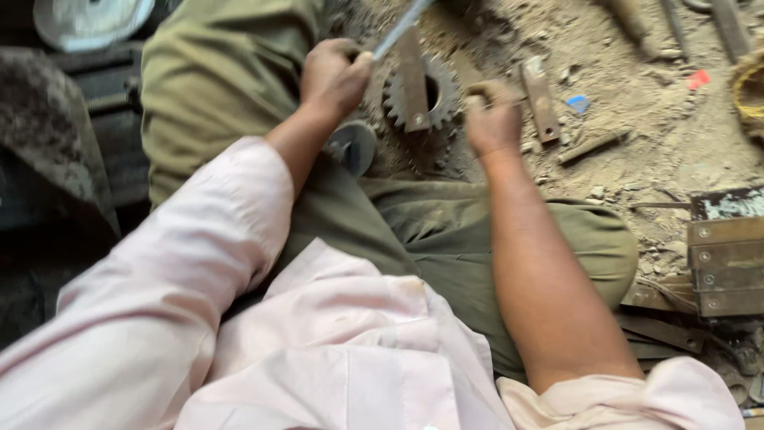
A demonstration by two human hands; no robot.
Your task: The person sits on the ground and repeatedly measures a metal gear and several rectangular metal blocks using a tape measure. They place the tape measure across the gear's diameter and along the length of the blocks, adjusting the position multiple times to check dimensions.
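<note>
Steel, dull and rust-stained: a toothed gear wheel (422, 94) lies flat on the sandy floor (652, 151) between the person's knees, with a flat rusty bar (412, 84) laid across its central bore. Judged by its thickness, the gear is heavy, rigid and gritty rather than slippery; the safest hold would be around the toothed rim or through the bore. At ten o'clock from the gear, the left hand (334, 76) has its grip clamped on a slim, pale metal rod (398, 30) angled upward. At three o'clock, the right hand (492, 119) is fisted on a dark handle whose form is hidden. Further flat bars (539, 99) and a stub of rod (593, 146) lie at three o'clock, half sunk in dust.
</note>
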